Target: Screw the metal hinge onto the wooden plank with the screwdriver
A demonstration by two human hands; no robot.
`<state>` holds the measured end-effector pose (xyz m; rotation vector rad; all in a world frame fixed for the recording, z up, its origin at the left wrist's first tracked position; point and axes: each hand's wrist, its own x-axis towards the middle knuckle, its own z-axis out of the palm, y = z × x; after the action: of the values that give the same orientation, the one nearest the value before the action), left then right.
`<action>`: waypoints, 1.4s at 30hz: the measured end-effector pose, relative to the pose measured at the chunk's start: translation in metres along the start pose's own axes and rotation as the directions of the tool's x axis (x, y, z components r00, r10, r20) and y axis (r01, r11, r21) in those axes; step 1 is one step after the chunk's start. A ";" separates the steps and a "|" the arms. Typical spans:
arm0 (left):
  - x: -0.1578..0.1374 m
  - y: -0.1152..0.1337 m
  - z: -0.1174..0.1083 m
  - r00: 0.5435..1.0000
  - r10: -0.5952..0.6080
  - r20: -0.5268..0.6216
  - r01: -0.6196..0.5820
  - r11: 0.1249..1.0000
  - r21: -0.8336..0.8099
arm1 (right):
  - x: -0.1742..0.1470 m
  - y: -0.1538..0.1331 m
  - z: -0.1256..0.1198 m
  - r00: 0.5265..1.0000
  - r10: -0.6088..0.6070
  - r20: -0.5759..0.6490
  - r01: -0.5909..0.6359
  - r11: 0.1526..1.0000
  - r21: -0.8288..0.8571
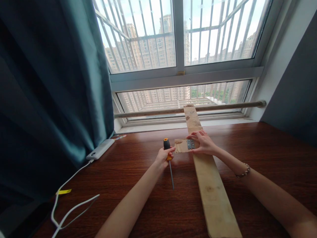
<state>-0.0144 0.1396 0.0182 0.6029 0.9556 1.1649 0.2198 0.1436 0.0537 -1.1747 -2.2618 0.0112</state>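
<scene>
My left hand [165,156] is closed around a screwdriver [166,143] with a black and yellow handle; its metal shaft points down toward me. The thumb of that hand reaches the left end of a short wooden piece [180,146]. A metal hinge [190,144] lies on the right part of this piece, beside a long wooden plank [213,188]. My right hand [203,142] rests over the plank, fingers at the far edge of the short piece and thumb at its near edge, gripping it around the hinge. Part of the hinge area is hidden by that hand.
The plank runs across the dark wooden table [138,195] toward a metal rail [153,113] below the window. At the left lie a white power bank [100,149], a white cable [71,208] and a yellow strip [64,191]. A blue curtain [61,82] hangs there.
</scene>
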 end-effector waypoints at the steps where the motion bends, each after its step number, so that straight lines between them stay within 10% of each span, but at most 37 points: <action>1: 0.000 0.000 0.001 1.000 0.014 -0.005 -0.014 1.000 -0.001 | 0.000 0.000 -0.001 1.000 0.000 0.005 0.000 1.000 0.003; 8: -0.003 0.001 0.004 0.996 0.084 -0.037 -0.083 0.996 0.015 | -0.001 -0.002 -0.004 0.999 -0.008 0.038 0.006 0.999 0.045; 16: -0.011 0.005 0.010 0.993 0.115 -0.039 -0.116 0.993 -0.005 | -0.033 -0.034 -0.024 0.969 0.080 -0.236 -0.038 0.984 0.176; 20: -0.015 0.007 0.013 0.993 0.114 -0.044 -0.114 0.993 -0.005 | -0.062 -0.091 -0.015 0.978 0.207 -0.007 -0.201 0.958 0.206; 22: -0.017 0.008 0.014 0.992 0.119 -0.048 -0.119 0.993 -0.003 | -0.068 -0.120 0.003 0.932 0.331 0.149 -0.362 0.819 0.445; 25: -0.018 0.008 0.014 0.991 0.120 -0.053 -0.121 0.993 -0.010 | -0.060 -0.147 0.034 0.773 0.469 0.428 -0.574 0.228 0.787; 27: -0.019 0.007 0.013 0.991 0.122 -0.050 -0.122 0.992 -0.008 | -0.046 -0.151 0.049 0.710 0.543 0.449 -0.530 -0.008 0.848; 42: -0.020 0.011 0.014 0.988 0.153 0.027 -0.152 0.988 -0.018 | -0.021 -0.124 0.071 0.847 0.442 0.296 -0.338 0.016 0.941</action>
<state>-0.0099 0.1250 0.0403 0.6875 0.8868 1.2952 0.1014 0.0704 0.0178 -0.8552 -1.1216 1.4667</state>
